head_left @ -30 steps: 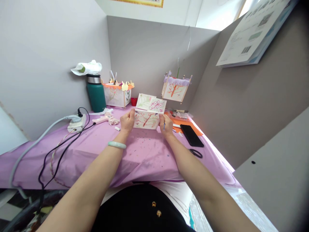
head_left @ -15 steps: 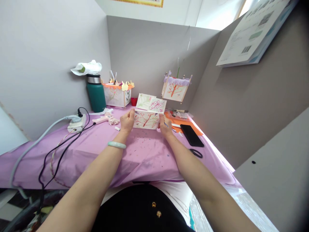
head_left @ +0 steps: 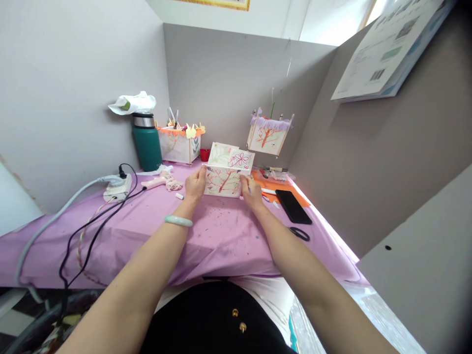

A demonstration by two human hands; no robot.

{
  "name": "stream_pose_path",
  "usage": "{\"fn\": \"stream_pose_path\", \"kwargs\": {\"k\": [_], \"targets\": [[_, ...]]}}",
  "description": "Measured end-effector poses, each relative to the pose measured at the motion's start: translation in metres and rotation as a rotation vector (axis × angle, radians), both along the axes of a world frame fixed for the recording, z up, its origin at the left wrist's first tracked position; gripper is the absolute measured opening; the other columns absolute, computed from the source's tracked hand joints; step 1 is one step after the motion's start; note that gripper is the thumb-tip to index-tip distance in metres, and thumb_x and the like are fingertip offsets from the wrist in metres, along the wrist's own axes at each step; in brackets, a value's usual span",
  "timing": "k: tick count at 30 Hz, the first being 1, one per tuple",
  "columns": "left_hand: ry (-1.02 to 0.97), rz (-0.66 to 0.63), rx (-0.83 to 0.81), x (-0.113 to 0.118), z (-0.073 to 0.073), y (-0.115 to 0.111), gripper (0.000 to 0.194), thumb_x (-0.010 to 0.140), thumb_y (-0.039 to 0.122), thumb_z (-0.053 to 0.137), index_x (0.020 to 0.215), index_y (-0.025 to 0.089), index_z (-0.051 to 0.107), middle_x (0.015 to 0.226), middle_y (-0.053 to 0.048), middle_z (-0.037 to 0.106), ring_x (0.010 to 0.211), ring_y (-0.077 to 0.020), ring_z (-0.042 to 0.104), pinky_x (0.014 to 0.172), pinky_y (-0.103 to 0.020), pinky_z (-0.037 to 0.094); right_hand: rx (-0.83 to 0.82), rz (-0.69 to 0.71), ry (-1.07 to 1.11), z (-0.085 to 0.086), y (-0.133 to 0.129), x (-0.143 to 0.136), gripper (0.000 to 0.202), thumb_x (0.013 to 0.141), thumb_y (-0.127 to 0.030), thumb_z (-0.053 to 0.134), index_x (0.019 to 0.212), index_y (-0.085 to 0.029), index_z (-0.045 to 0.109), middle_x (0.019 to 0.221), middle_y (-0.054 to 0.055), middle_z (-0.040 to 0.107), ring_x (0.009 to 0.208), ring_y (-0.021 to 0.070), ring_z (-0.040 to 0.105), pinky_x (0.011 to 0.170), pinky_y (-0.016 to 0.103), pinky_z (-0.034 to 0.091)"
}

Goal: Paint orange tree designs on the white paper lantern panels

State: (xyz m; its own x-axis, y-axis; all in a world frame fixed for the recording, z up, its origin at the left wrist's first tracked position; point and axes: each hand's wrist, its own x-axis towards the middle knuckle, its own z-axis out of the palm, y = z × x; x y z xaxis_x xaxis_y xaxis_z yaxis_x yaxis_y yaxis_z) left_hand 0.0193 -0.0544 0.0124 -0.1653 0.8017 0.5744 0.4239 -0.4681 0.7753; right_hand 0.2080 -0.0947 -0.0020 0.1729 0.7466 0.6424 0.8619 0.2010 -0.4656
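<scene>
A white panel (head_left: pixel 223 182) with a red branching tree drawn on it stands upright over the purple cloth, between my hands. My left hand (head_left: pixel 195 186) is closed on its left edge, and a pale green bangle circles that wrist. On the opposite edge, my right hand (head_left: pixel 251 192) grips the panel with the thumb near its front face. A thin bluish stick, perhaps a pen, shows between the right fingers. Just behind lean a panel with a pale green leaf drawing (head_left: pixel 221 153) and one with a magenta flower (head_left: pixel 241 159).
At left stand a green bottle (head_left: pixel 147 147), a decorated box of pens (head_left: pixel 177 147), a glue gun (head_left: pixel 155 183) and a power strip (head_left: pixel 120 189) with cables. To the right lie a black phone (head_left: pixel 294 206) and dark-handled scissors (head_left: pixel 300 234). A painted lantern (head_left: pixel 267 137) hangs behind.
The panel's top edge has tilted slightly, its left corner now higher. My right thumb and fingers have shifted a little left on the panel. Everything else looks the same.
</scene>
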Motion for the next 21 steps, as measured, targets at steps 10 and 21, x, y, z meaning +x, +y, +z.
{"fn": "stream_pose_path", "kwargs": {"k": [10,21], "targets": [[0.121,0.002,-0.035,-0.001,-0.006,0.009,0.053,0.082,0.058,0.023,0.058,0.018,0.048,0.056,-0.001,0.050,0.059,-0.0135,0.045,0.054,-0.024,0.030,-0.038,-0.041,-0.071,-0.003,0.006,0.003,0.044,0.090,-0.048,0.021,0.081,-0.019,0.054,0.087,0.006,0.061,0.088,0.0175,0.054,0.073,0.025,0.037],[0.395,0.003,-0.269,0.000,-0.016,0.024,0.059,0.084,0.054,0.018,0.080,0.016,0.063,0.093,-0.017,0.065,0.092,-0.0278,0.058,0.074,-0.032,0.040,-0.327,-0.101,-0.183,-0.011,0.018,0.008,0.040,0.086,-0.049,0.030,0.091,-0.018,0.056,0.092,0.010,0.064,0.085,0.0205,0.058,0.068,0.027,0.039]]}}
